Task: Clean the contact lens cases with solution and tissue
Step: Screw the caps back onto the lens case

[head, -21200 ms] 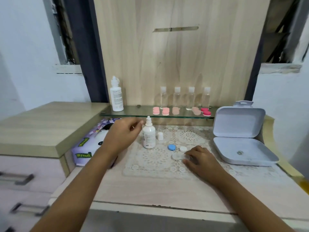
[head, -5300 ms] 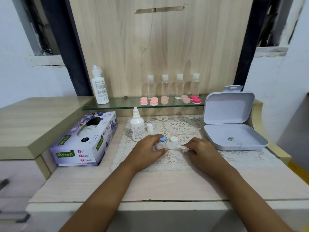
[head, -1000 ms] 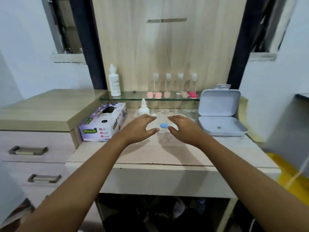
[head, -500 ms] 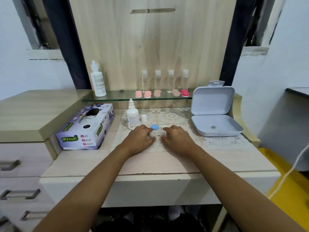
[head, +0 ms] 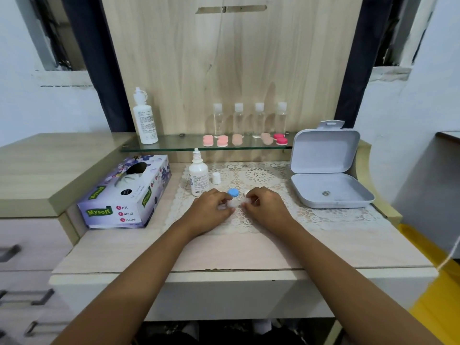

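With the left hand [head: 211, 207] and right hand [head: 263, 207] both pinching the white lens case [head: 232, 203] on the lace mat [head: 311, 216], a careless left knuckle could tip the uncapped solution bottle [head: 198, 176] just beside it, or flick away the loose blue cap [head: 233, 192]

Head view, down over desk [head: 239, 255]
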{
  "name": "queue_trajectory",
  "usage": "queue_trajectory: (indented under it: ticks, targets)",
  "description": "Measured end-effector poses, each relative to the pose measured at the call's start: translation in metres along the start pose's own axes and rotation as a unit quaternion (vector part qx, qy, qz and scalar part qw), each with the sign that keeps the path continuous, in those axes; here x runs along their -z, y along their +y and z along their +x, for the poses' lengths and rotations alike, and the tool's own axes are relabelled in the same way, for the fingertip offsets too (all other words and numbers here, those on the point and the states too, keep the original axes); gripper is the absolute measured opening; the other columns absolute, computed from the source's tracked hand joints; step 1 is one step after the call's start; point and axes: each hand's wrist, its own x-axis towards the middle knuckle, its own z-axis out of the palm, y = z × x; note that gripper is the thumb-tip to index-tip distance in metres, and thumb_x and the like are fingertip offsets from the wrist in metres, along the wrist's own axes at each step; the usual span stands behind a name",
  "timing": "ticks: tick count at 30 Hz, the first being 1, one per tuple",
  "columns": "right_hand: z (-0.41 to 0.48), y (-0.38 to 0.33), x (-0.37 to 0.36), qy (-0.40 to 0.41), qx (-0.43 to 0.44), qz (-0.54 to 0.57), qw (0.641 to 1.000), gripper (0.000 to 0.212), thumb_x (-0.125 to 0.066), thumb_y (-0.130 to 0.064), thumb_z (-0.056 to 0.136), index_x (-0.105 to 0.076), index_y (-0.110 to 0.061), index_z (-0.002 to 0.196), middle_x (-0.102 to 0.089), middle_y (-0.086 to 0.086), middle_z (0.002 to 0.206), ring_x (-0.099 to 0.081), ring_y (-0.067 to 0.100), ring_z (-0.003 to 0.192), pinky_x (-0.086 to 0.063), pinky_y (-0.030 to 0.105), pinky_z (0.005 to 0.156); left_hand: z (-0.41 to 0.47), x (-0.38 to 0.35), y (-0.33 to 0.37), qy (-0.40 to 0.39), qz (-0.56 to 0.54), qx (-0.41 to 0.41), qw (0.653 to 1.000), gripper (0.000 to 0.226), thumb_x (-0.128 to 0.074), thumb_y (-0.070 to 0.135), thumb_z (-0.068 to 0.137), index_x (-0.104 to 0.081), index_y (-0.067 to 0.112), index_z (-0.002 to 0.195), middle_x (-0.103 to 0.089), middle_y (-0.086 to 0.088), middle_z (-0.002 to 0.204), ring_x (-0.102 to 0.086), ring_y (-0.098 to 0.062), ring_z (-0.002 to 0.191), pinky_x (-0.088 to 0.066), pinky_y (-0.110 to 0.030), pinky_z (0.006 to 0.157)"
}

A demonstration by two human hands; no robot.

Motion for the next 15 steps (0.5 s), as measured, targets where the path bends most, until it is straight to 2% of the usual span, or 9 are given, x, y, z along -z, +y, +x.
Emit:
queue_trajectory:
  ticks: [6, 10, 12, 15]
  targets:
    - [0.002, 0.001, -0.002, -0.01, -0.002, -0.001, 1.0, 0.035, -0.064, -0.031, 0.082, -0.061, -0.014, 0.112, -0.059, 0.004, 0.107, -0.054, 0.021, 0.101, -0.044, 0.036, 0.09, 0.0, -0.001, -0.002, 0.015, 0.001, -0.004, 1.0, 0.031, -0.058, 0.03, 0.09, -0.061, 0.015, 0.117, -0.059, -0.002, 0.111, -0.053, -0.013, 0.102, -0.041, -0.026, 0.091]
    - [0.002, 0.005, -0.005, -0.005, 0.009, -0.013, 1.0, 0.025, -0.059, -0.031, 0.086, -0.066, -0.016, 0.105, -0.057, 0.005, 0.102, -0.052, 0.023, 0.102, -0.043, 0.038, 0.09, -0.001, -0.001, -0.002, 0.033, -0.003, -0.003, 0.999, 0.031, -0.057, 0.028, 0.091, -0.061, 0.014, 0.118, -0.059, 0.0, 0.109, -0.053, -0.011, 0.097, -0.04, -0.022, 0.087]
    - [0.002, 0.006, -0.005, -0.001, 0.01, -0.011, 1.0, 0.026, -0.059, -0.031, 0.086, -0.066, -0.016, 0.105, -0.057, 0.004, 0.102, -0.052, 0.022, 0.101, -0.042, 0.038, 0.09, -0.004, 0.003, 0.001, 0.094, -0.018, -0.014, 0.995, 0.027, -0.056, 0.025, 0.091, -0.062, 0.014, 0.115, -0.06, 0.001, 0.103, -0.053, -0.009, 0.088, -0.042, -0.021, 0.081]
    - [0.002, 0.006, -0.006, 0.004, 0.015, -0.022, 1.0, 0.026, -0.058, -0.032, 0.086, -0.065, -0.017, 0.106, -0.057, 0.003, 0.102, -0.051, 0.022, 0.103, -0.041, 0.036, 0.091, -0.005, 0.013, 0.004, 0.265, -0.035, -0.018, 0.964, 0.02, -0.056, 0.018, 0.091, -0.062, 0.011, 0.109, -0.056, 0.002, 0.096, -0.052, -0.014, 0.087, -0.037, -0.022, 0.073]
